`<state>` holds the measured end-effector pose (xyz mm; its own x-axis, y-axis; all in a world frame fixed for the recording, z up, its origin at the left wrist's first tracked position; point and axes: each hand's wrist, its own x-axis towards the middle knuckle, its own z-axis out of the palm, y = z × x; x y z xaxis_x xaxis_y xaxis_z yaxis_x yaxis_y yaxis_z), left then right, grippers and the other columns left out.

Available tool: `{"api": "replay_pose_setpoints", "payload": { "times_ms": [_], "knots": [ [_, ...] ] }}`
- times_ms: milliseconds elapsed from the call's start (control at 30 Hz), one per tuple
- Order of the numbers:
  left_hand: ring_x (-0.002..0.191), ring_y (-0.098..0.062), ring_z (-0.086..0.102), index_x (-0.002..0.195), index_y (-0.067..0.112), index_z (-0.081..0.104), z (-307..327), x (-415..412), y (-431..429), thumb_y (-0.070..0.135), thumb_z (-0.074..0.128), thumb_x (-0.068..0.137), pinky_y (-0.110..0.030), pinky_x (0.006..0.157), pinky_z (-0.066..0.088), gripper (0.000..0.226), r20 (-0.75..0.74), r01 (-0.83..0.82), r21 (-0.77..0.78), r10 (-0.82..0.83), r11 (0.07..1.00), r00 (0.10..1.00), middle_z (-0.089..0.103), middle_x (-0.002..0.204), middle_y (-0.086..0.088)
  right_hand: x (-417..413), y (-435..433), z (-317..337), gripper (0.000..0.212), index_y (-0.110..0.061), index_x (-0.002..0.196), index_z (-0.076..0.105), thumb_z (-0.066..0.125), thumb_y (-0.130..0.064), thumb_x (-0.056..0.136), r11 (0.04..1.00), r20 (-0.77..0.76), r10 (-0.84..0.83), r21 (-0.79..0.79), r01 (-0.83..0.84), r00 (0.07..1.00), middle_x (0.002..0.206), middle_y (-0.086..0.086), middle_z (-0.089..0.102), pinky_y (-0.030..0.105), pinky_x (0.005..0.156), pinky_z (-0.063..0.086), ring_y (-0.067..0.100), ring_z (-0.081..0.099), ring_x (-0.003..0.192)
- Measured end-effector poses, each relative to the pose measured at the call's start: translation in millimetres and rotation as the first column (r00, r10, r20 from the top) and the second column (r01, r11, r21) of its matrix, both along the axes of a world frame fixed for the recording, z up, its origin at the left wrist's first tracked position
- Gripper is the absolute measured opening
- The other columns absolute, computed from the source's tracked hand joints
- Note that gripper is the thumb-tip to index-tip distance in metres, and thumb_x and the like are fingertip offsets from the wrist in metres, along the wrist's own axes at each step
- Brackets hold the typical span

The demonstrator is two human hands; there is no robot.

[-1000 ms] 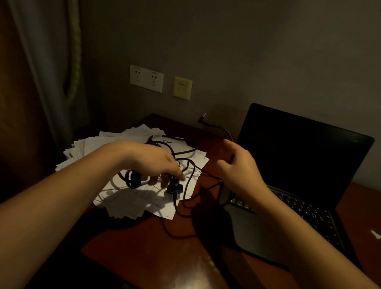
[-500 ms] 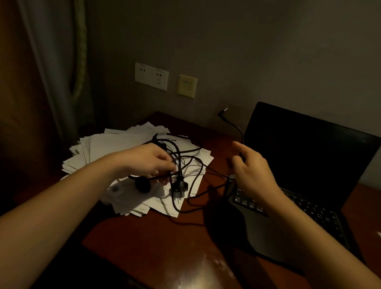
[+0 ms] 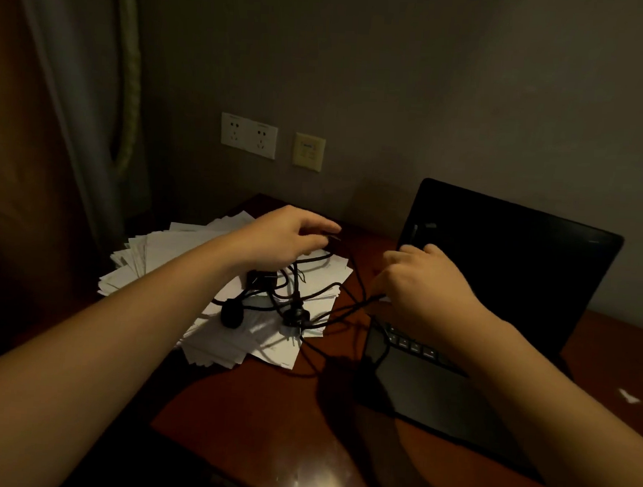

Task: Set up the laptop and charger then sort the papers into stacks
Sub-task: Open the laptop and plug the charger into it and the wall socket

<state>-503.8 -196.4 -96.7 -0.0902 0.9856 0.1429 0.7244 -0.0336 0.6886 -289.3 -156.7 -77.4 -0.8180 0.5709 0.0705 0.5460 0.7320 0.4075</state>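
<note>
A dark wooden desk (image 3: 264, 409) fills the lower half of the frame. The open laptop (image 3: 498, 276), its screen dark, stands on the desk at centre right. The papers (image 3: 176, 257) lie unsorted in a loose fanned pile at centre left. The left hand (image 3: 286, 237) reaches over the far edge of that pile, its fingers curled and pinching a stretch of the charger cable (image 3: 324, 292) near what appears to be the cable's thin end. The right hand (image 3: 419, 283) is closed in front of the laptop's left edge, and a taut run of the same cable passes into its grip. Between the hands the cable lies in a tangle on top of the papers, with the power brick (image 3: 261, 277) and the mains plug (image 3: 296, 315) resting on the sheets. A double wall socket (image 3: 248, 135) and a yellowish switch plate (image 3: 309, 151) sit on the wall at upper centre, both without a plug in them. The step in hand is judged to be untangling the charger, so the setting-up stage is unfinished and the sorting has not begun. The next move probably calls for drawing the loops apart without dragging sheets off the pile. After that, the thin end has to go to the laptop's port and the plug up to the socket.
</note>
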Motion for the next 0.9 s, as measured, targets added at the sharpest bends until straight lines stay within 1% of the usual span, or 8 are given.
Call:
{"api": "replay_pose_setpoints", "payload": {
  "times_ms": [133,200,267,367,500,600,767,900],
  "knots": [
    [0.134,-0.012,0.045,0.152,0.029,0.038,-10,-14,-3,0.025,0.063,0.097,-0.019,0.096,0.033,0.060,-0.140,-0.104,-0.044,0.097,0.994,0.985,0.046,0.148,0.003,-3,-4,-12,0.030,-0.028,0.113,0.068,0.051,-0.048,0.099,0.996,0.037,0.077,0.043,-0.079,0.996,0.120,-0.008,0.054,0.038,0.095,0.029,0.020,0.041,0.119],
    [0.124,-0.015,0.053,0.141,0.028,0.051,-19,-22,-11,0.030,0.066,0.095,-0.023,0.091,0.039,0.049,-0.108,-0.231,0.044,0.234,0.972,0.966,0.055,0.135,0.002,-3,-2,-18,0.029,-0.027,0.105,0.068,0.047,-0.046,0.101,0.995,0.018,0.094,0.034,-0.095,0.995,0.109,-0.009,0.062,0.036,0.092,0.028,0.018,0.051,0.112],
    [0.098,-0.014,0.063,0.111,0.020,0.070,-27,-29,-21,0.037,0.062,0.096,-0.025,0.074,0.046,0.024,-0.067,-0.321,0.044,0.324,0.946,0.944,0.068,0.103,0.003,-6,0,-22,0.034,-0.025,0.104,0.069,0.043,-0.047,0.103,0.997,0.014,0.083,-0.004,-0.083,0.996,0.103,-0.007,0.066,0.033,0.087,0.032,0.018,0.060,0.103],
    [0.083,-0.023,0.068,0.088,0.012,0.076,-34,-33,-28,0.054,0.050,0.098,-0.037,0.075,0.051,0.051,-0.121,-0.311,-0.249,0.290,0.917,0.950,0.073,0.084,-0.007,-9,1,-28,0.034,-0.026,0.113,0.069,0.043,-0.046,0.104,0.994,-0.014,0.062,-0.087,-0.063,0.998,0.103,-0.004,0.068,0.029,0.079,0.050,0.018,0.065,0.098],
    [0.070,-0.009,0.061,0.080,0.016,0.073,-37,-28,-30,0.054,0.056,0.095,-0.025,0.067,0.045,0.044,-0.152,-0.245,-0.441,0.198,0.863,0.968,0.069,0.072,0.006,-18,-1,-44,0.033,-0.027,0.121,0.068,0.048,-0.046,0.103,0.983,-0.089,-0.023,-0.184,0.006,0.996,0.106,-0.004,0.070,0.028,0.071,0.050,0.018,0.065,0.095],
    [0.069,-0.006,0.062,0.087,0.014,0.074,-39,-25,-26,0.037,0.062,0.097,-0.021,0.059,0.044,0.028,-0.094,-0.233,-0.354,0.213,0.906,0.972,0.071,0.080,0.003,-21,-3,-54,0.028,-0.019,0.117,0.070,0.051,-0.035,0.104,0.935,-0.191,-0.086,-0.355,0.012,0.978,0.107,0.001,0.069,0.029,0.076,0.056,0.016,0.065,0.092],
    [0.057,-0.013,0.066,0.098,0.013,0.060,-23,-15,-15,0.026,0.047,0.105,-0.021,0.044,0.042,0.019,0.381,-0.181,-0.112,0.210,0.977,0.900,0.075,0.084,-0.010,-15,-6,-52,0.032,-0.021,0.130,0.063,0.061,-0.023,0.098,0.845,-0.287,-0.083,-0.528,-0.086,0.954,0.114,-0.002,0.070,0.028,0.088,0.055,0.012,0.065,0.101],
    [0.053,-0.011,0.058,0.108,0.019,0.066,3,-8,2,0.027,0.049,0.105,-0.020,0.043,0.041,0.019,0.408,-0.219,0.093,0.164,0.971,0.898,0.068,0.075,-0.006,-13,-5,-33,0.028,-0.021,0.125,0.065,0.058,-0.029,0.100,0.814,-0.400,-0.139,-0.567,-0.126,0.906,0.110,-0.006,0.073,0.023,0.087,0.054,0.004,0.066,0.096]
  ]
}}
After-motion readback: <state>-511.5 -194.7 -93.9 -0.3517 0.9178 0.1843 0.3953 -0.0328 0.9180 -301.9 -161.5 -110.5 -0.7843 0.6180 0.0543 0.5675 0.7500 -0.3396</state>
